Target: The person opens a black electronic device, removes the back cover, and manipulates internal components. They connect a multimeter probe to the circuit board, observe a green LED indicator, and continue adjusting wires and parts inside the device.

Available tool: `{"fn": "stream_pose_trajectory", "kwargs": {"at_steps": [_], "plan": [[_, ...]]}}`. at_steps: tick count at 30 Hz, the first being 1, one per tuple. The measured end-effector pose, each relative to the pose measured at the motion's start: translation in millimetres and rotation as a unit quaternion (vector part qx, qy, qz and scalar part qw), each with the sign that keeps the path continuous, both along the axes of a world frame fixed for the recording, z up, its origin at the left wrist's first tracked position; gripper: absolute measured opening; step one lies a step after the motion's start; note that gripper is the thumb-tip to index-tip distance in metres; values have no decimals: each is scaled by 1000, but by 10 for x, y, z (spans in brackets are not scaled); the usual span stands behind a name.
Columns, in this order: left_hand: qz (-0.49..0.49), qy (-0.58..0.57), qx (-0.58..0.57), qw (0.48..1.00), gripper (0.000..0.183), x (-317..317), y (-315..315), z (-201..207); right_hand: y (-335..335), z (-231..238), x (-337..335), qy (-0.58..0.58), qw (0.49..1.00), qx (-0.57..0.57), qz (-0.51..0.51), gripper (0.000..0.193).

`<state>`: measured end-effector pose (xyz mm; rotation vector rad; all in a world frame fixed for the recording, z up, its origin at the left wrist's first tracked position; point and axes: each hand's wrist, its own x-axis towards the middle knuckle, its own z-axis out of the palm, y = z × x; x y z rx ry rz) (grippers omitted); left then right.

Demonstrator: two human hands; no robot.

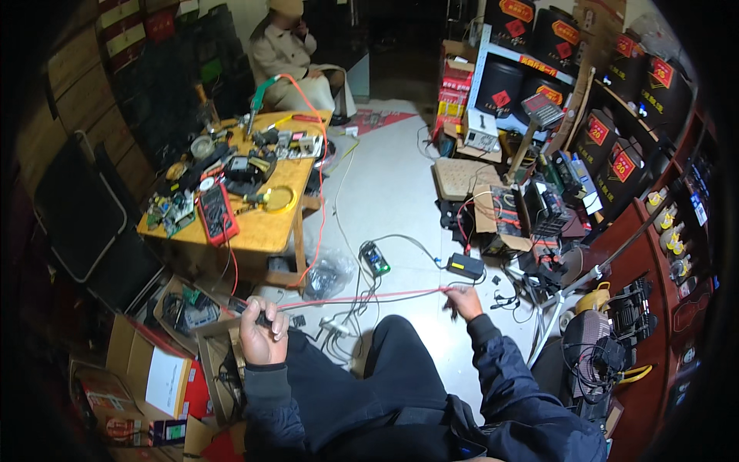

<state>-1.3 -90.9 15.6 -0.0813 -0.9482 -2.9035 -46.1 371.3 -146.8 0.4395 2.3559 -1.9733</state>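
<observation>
My left hand (263,333) is closed around the ends of a thin red and black lead pair (362,296), with a dark piece showing between the fingers. The pair runs taut across my lap to my right hand (464,302), which pinches it between thumb and fingers. Beyond my left hand, a red multimeter (217,212) lies at the near edge of the wooden table (265,240), and a red wire hangs down from it toward that hand. On the floor past my right hand sits a black power adapter (466,266). A small green circuit board (376,259) lies farther left.
Tools, circuit boards and a yellow ring-shaped thing (279,199) crowd the table. Open cardboard boxes (158,369) stand at my left. Cables tangle on the floor before my knees. At the right are a metal pole (550,327) and a red cabinet (639,246). A seated person (289,54) is at the back.
</observation>
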Motion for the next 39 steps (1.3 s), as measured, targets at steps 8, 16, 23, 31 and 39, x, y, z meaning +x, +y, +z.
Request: {"fn": "stream_pose_trajectory", "kwargs": {"at_steps": [8,16,23,31,39], "plan": [[77,-73,-42,993,25,-204,50,-275,1,248,576,-176,962,-194,78,23],[112,-230,-101,961,37,30,119,-1032,-300,989,652,34,901,-427,73,47],[-3,-317,-154,936,66,405,546,-1272,-957,1139,381,27,817,-576,5,31],[-132,-197,-252,938,36,474,853,-931,-1343,966,473,-57,828,-558,-9,38],[-322,-148,-345,869,14,495,1188,-769,-1675,952,676,-132,890,-413,138,44]]}}
